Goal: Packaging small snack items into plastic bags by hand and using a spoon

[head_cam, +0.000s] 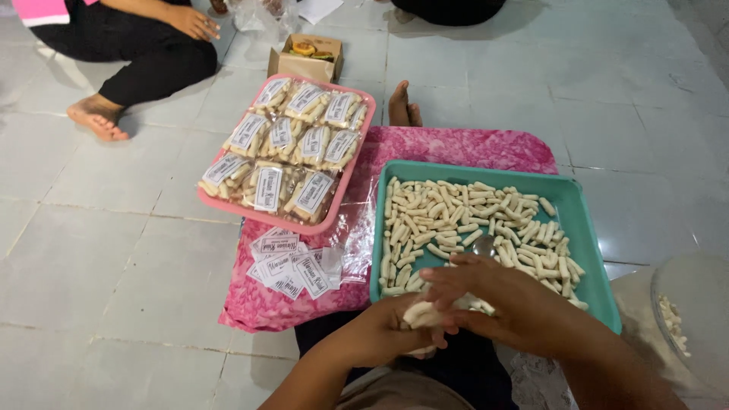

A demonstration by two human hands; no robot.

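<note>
My left hand point(387, 330) cups a bunch of pale stick-shaped snacks point(422, 313), held low in front of me. My right hand point(497, 300) lies over them from the right, its fingers pressing on the same bunch. Both hands hover at the near edge of a teal tray point(588, 254) that holds many loose pale snack sticks point(471, 216) and a metal spoon point(484, 244). Whether a clear bag is around the bunch I cannot tell.
A pink tray point(363, 129) of several bagged, labelled snack packs sits to the left on the tiled floor. Loose paper labels point(292, 267) lie on a pink cloth point(463, 144). A clear container point(687, 315) stands at right. A small cardboard box point(306, 57) and another person's leg point(114, 83) are beyond.
</note>
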